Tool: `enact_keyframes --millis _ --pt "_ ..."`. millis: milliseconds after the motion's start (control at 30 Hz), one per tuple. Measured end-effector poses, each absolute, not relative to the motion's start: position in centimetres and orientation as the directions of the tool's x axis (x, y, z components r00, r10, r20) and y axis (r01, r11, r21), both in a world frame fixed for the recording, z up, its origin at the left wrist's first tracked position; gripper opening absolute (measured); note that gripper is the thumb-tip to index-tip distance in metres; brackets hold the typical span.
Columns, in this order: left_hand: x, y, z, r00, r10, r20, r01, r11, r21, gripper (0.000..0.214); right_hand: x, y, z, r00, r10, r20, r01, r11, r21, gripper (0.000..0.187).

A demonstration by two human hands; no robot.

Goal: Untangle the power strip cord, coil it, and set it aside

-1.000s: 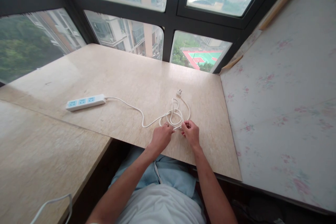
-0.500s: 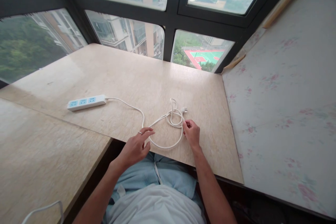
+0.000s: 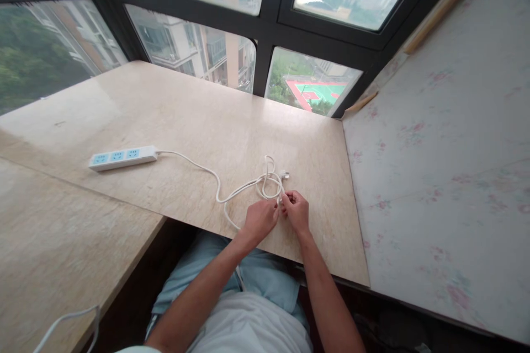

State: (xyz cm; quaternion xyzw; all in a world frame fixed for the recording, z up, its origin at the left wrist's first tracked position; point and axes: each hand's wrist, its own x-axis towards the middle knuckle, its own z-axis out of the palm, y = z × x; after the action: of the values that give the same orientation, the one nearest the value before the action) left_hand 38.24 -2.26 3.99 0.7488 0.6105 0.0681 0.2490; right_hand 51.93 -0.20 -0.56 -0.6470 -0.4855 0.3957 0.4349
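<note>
A white power strip (image 3: 123, 158) with blue sockets lies at the left of the beige marble sill (image 3: 199, 116). Its white cord (image 3: 194, 166) runs right into a bundle of loops (image 3: 270, 183) near the sill's front edge, with the plug (image 3: 284, 175) lying beside the loops. My left hand (image 3: 260, 220) and my right hand (image 3: 295, 210) meet just in front of the bundle, fingers closed on the cord. A slack bend of cord curves to the left of my left hand.
Dark-framed windows (image 3: 265, 27) rise behind the sill. A floral-patterned surface (image 3: 439, 165) slopes up at the right. A lower beige counter (image 3: 53, 253) sits at the left, with another white cable (image 3: 66, 322) at its near edge.
My left hand had let go and swung out to the left, and it has come back to the cord beside my right hand. The large loop has been drawn in.
</note>
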Motion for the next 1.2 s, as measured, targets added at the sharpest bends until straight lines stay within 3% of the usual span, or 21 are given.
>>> enact_keyframes --millis 200,367,500,667,800,933,1033,1200 --pt "34.9 -3.6 4.4 0.203 0.956 -0.21 0.87 -0.078 0.486 0.023 51.4 0.0 -0.5 0.268 0.958 -0.099 0.281 -0.176 -0.943 0.03" --pt "37.4 -3.3 4.3 0.228 0.955 -0.192 0.874 -0.113 0.473 0.036 51.7 0.0 -0.6 0.237 0.966 -0.1 0.276 -0.166 -0.947 0.031" --pt "39.8 -3.0 3.7 0.236 0.946 -0.224 0.883 -0.112 0.456 0.024 52.1 -0.1 -0.5 0.188 0.978 -0.091 0.23 -0.134 -0.964 0.034" --pt "36.7 -4.5 3.7 0.266 0.943 -0.201 0.838 -0.123 0.532 0.019 51.9 -0.3 -0.6 0.231 0.966 -0.115 0.227 -0.169 -0.959 0.039" --pt "31.1 -6.5 4.2 0.225 0.971 -0.075 0.699 -0.108 0.706 0.02 51.4 -0.6 -0.8 0.261 0.963 -0.06 0.273 -0.133 -0.953 0.04" --pt "27.0 -7.4 4.2 0.106 0.991 0.079 0.656 -0.129 0.743 0.022 51.3 -0.8 -0.8 0.278 0.96 -0.039 0.298 -0.124 -0.946 0.037" --pt "26.3 -7.3 4.3 0.009 0.994 0.105 0.656 -0.085 0.75 0.021 51.3 -0.7 -0.6 0.311 0.947 -0.074 0.248 -0.156 -0.956 0.036" --pt "30.5 -6.6 5.4 0.15 0.985 0.088 0.63 -0.164 0.759 0.021 51.5 -0.5 -0.4 0.308 0.946 -0.105 0.233 -0.182 -0.955 0.037"
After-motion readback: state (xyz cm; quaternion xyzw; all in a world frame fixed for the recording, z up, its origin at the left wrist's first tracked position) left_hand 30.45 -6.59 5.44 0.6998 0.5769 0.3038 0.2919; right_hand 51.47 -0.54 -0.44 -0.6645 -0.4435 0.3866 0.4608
